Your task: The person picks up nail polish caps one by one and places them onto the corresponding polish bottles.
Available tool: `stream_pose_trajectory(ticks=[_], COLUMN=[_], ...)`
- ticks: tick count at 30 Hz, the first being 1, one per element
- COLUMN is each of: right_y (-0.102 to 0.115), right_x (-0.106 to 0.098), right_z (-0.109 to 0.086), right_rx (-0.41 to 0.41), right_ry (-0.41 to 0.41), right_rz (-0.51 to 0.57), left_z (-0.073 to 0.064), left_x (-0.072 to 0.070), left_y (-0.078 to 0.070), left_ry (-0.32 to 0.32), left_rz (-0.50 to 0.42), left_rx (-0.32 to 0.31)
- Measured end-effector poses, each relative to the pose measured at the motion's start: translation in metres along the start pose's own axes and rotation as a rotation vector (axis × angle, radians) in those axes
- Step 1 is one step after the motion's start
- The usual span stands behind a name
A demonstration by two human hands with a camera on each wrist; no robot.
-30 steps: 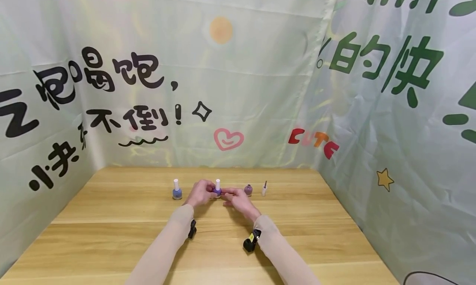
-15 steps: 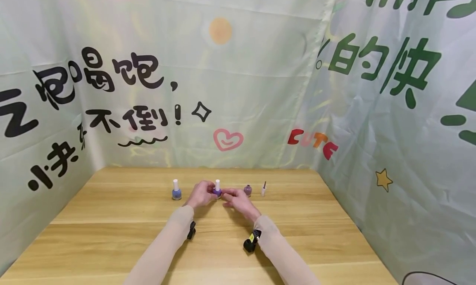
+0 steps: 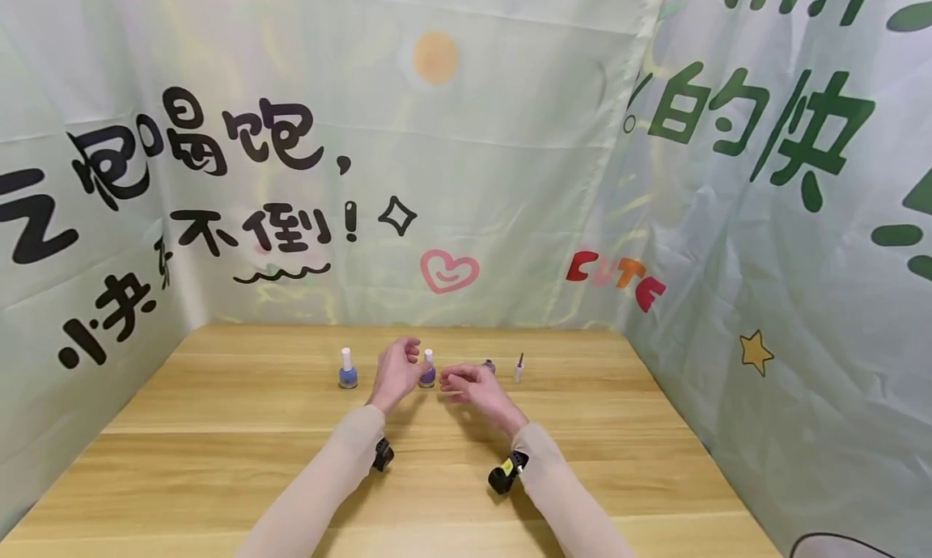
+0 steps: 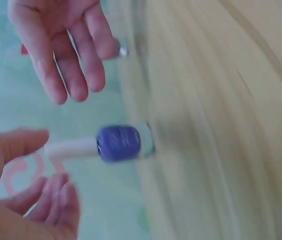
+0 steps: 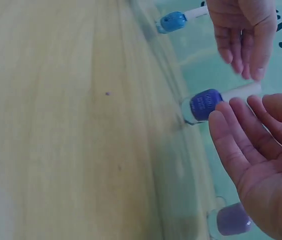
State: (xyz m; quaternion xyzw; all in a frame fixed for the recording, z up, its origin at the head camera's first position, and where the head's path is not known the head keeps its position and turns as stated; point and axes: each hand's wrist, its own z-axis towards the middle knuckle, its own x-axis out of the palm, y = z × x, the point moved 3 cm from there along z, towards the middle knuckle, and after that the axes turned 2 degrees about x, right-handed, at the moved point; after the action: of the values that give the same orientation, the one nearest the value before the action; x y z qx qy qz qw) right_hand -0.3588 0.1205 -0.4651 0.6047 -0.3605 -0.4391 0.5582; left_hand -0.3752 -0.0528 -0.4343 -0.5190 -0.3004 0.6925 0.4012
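A purple nail polish bottle (image 3: 427, 377) with a white cap stands upright between the two hands. Just left of it, my left hand (image 3: 396, 374) holds nothing; in the left wrist view its thumb and fingers are spread near the cap. My right hand (image 3: 476, 388) hovers to the bottle's right, fingers extended and slightly bent, as the right wrist view (image 5: 266, 155) shows. Behind that hand sits an uncapped mauve nail polish bottle (image 5: 232, 220), partly covered in the head view. Its white brush cap (image 3: 518, 372) stands farther right, brush upward.
A capped blue nail polish bottle (image 3: 348, 377) is upright left of the left hand. The wooden table (image 3: 218, 461) is bordered by printed cloth at the back (image 3: 510, 194) and sides. Black cameras are strapped to both wrists.
The left hand has let go of the purple bottle and risen slightly. The right hand has drawn back a little to the right, now overlapping the mauve bottle. The bottles stay in place.
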Motion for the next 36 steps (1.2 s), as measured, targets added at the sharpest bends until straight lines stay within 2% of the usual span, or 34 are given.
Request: stream_pose_trajectory(ticks=[5, 7, 9, 12, 15, 20, 24, 31, 36], right_y=[0.007, 0.01, 0.012, 0.014, 0.014, 0.011, 0.007, -0.001, -0.008], right_x=[-0.006, -0.01, -0.015, -0.025, -0.037, -0.057, -0.07, -0.089, -0.099], right_z=[-0.006, -0.009, -0.012, -0.015, -0.018, -0.023, -0.027, -0.035, -0.04], right_rx=[-0.046, -0.065, -0.07, -0.07, -0.048, -0.019, -0.014, 0.02, 0.047], right_ry=[-0.055, -0.092, -0.132, -0.191, -0.273, -0.413, -0.524, -0.717, -0.829], right_rz=[0.016, 0.032, 0.058, 0.084, 0.082, 0.097, 0.156, 0.239, 0.289], left_z=[-0.005, -0.006, -0.007, -0.007, -0.007, -0.007, -0.008, -0.01, -0.008], left_x=[-0.003, -0.002, 0.0, 0.008, 0.017, 0.036, 0.052, 0.078, 0.089], left_y=[-0.017, -0.023, -0.028, -0.035, -0.041, -0.048, -0.055, -0.061, -0.054], left_ry=[-0.168, -0.203, -0.209, -0.173, -0.101, 0.039, 0.11, 0.119, 0.149], left_rz=[-0.116, -0.165, -0.197, -0.216, -0.213, -0.151, -0.08, -0.012, 0.045], left_rx=[0.076, 0.11, 0.143, 0.187, 0.217, 0.232, 0.242, 0.221, 0.14])
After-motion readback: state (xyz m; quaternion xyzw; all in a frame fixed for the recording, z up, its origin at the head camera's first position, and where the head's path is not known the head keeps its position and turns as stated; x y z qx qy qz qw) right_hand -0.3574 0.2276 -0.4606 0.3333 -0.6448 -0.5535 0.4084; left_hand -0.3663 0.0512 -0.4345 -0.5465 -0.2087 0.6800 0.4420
